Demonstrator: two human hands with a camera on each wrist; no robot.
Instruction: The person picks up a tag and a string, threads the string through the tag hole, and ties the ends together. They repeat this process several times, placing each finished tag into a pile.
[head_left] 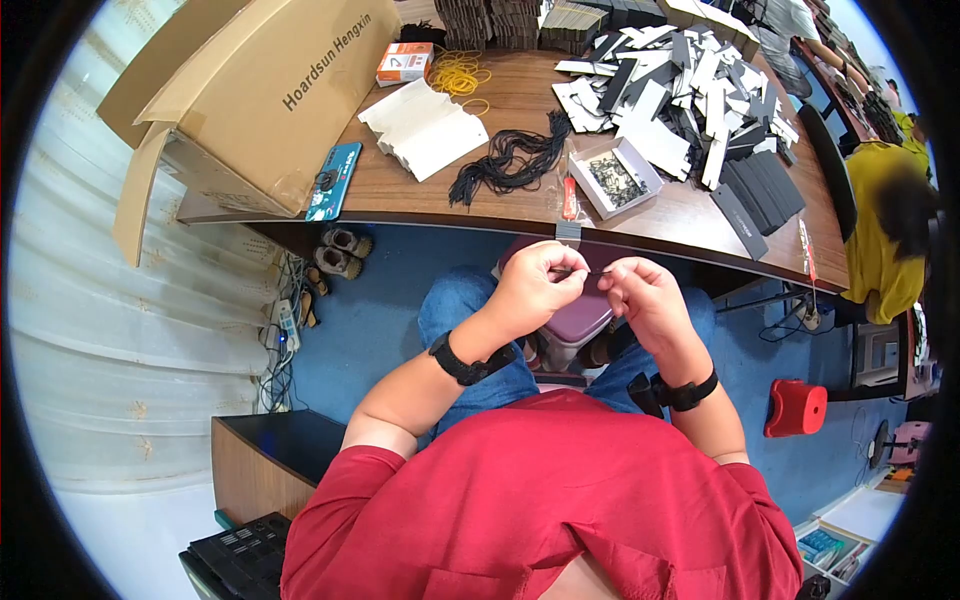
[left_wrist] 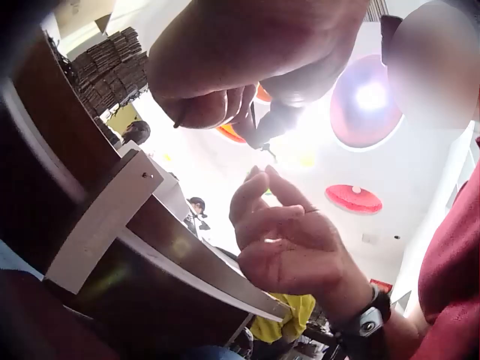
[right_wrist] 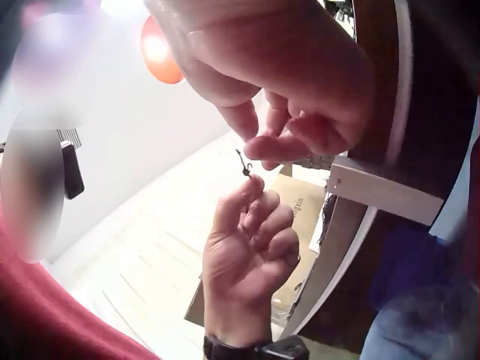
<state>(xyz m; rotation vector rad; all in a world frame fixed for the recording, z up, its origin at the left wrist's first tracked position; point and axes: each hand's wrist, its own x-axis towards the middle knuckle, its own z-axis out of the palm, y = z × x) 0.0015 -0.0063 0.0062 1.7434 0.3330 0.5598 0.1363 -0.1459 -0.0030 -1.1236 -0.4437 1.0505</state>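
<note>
Above the lap, my left hand (head_left: 540, 290) pinches a thin black cord (head_left: 594, 272) between thumb and forefinger. Facing it, my right hand (head_left: 648, 302) has its thumb and forefinger tips at the cord's other end, the remaining fingers curled. In the right wrist view, a small dark hook-like piece (right_wrist: 245, 171) sticks up from the left fingertips, right below the right fingertips. Part of the cord is hidden inside the left hand. On the table ahead lies a bundle of black cords (head_left: 510, 158), beside a white box (head_left: 618, 180) of small dark metal-looking pieces.
The wooden table (head_left: 370, 205) carries a pile of black and white strips (head_left: 690, 95), black cards (head_left: 760, 195), white paper (head_left: 420, 130) and yellow bands (head_left: 458, 72). A grey tag (head_left: 568, 232) overhangs its edge. A large carton (head_left: 260, 100) stands left, a red stool (head_left: 795, 408) right.
</note>
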